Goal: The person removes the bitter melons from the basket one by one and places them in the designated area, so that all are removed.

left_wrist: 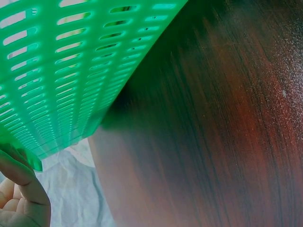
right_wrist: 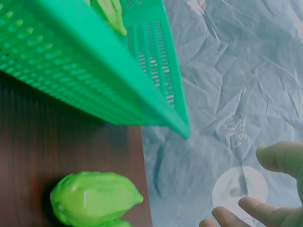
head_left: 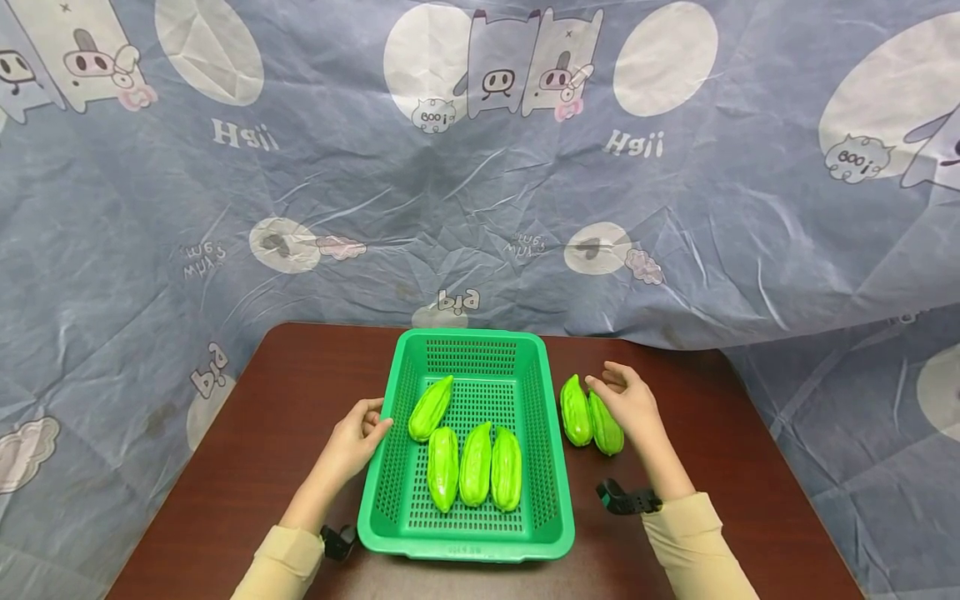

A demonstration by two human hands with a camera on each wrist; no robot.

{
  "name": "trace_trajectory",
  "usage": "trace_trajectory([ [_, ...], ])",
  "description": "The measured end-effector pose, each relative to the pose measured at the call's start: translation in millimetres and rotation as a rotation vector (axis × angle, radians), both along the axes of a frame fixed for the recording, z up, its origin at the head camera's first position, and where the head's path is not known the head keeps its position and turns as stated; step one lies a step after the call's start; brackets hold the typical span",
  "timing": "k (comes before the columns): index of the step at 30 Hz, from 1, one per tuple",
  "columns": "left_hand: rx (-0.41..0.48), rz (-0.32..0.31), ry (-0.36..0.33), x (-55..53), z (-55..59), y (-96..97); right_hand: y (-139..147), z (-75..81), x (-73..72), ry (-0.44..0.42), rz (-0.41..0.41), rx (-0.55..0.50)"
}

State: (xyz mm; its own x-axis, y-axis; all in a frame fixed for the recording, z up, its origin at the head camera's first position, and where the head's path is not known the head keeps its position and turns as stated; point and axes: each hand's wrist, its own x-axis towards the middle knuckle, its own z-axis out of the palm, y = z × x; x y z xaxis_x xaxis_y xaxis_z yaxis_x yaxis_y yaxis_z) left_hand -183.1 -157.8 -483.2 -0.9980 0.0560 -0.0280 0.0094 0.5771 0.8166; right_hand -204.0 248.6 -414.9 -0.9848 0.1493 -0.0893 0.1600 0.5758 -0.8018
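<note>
A green plastic basket (head_left: 468, 546) with slotted walls stands on the table, and several pale green, ribbed bitter melons (head_left: 476, 465) lie inside it. My left hand (head_left: 356, 437) holds the basket's left rim; curled fingers show beside the rim (left_wrist: 28, 161) in the left wrist view. Right of the basket, two more bitter melons lie side by side, a left one (head_left: 575, 412) and a right one (head_left: 606, 429). Just above the right one hovers my right hand (head_left: 626, 404), thumb and fingers spread apart with nothing between them. The right wrist view shows a bitter melon (right_wrist: 94, 197) apart from the fingers.
The dark red-brown table (head_left: 247, 467) reaches out on both sides of the basket. Behind it hangs a grey-blue printed cloth (head_left: 450, 200), which also drapes down at both sides. Each wrist wears a black strap (head_left: 628, 498).
</note>
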Motion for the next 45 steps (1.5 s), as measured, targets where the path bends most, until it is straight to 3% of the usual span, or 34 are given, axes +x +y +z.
trace_trajectory([
  [22, -0.008, 0.001, 0.007, -0.4, -0.2, 0.2, -62.9, 20.0, 0.5, 0.037, 0.116, -0.040],
  [31, -0.009, 0.001, 0.004, -0.5, -1.0, -0.2, -87.9, 11.2, -0.5, -0.026, 0.164, -0.105],
  [45, -0.004, -0.003, 0.002, 0.1, 1.2, -0.1, -111.1, -2.8, 4.3, -0.095, 0.191, -0.108],
])
